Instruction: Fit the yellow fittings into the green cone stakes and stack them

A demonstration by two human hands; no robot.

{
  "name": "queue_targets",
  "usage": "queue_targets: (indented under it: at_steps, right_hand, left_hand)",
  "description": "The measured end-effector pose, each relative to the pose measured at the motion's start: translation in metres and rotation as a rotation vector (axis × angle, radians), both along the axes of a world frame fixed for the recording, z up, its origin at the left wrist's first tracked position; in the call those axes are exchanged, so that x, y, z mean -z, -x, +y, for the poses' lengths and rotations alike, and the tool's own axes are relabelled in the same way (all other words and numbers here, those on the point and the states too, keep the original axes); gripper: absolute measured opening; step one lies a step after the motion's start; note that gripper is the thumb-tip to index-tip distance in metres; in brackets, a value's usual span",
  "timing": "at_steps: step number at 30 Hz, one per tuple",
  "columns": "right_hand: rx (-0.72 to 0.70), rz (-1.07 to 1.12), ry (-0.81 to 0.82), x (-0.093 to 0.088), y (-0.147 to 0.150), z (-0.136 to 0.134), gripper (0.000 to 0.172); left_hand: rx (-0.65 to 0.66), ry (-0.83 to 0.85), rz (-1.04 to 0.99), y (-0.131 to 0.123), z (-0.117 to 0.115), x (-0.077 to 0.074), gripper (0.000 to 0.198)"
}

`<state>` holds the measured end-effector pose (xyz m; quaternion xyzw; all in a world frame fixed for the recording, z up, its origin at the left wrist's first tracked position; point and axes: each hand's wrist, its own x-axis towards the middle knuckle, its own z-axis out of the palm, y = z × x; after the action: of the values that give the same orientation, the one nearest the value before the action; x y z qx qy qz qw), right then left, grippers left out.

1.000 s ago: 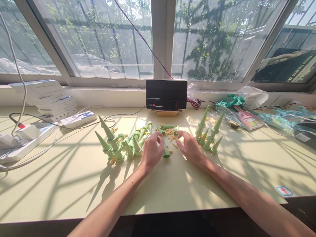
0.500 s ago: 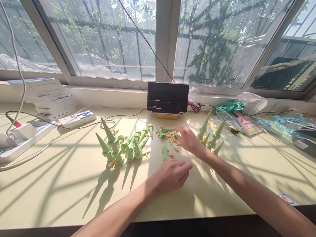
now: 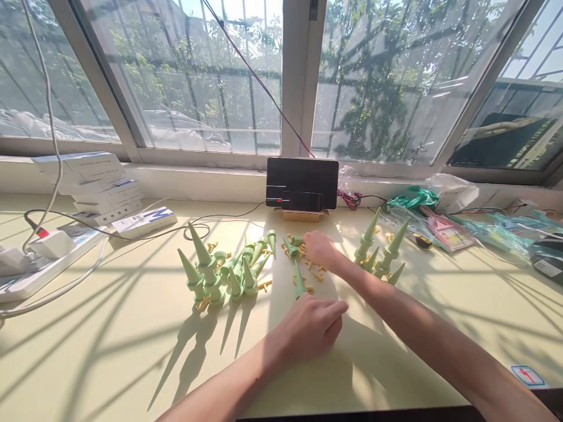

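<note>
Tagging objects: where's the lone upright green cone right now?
Head view, table centre: the green cone stands against the left hand, just nearer than the right hand and the scattered yellow pieces.

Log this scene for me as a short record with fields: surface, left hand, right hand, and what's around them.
Surface: pale yellow table under a window
Left: left hand curled, at the wide end of a single green cone; contact unclear
Right: right hand reaching over small yellow pieces and loose cones; fingertips hidden
Left side: standing cone group, power strip
Right side: second cone group
Back: black screen
</note>
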<state>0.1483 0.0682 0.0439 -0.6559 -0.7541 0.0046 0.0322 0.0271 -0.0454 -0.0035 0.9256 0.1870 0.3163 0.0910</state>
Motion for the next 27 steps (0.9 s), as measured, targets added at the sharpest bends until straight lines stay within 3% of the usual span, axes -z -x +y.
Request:
queue_targets:
  at_steps: [27]
  right_hand:
    - [-0.008,-0.086,0.11,-0.0085,0.0023,-0.0088,0.025]
  left_hand:
    - [0.017,0.035,-0.02,-0.0006,0.0026,0.0055,0.018]
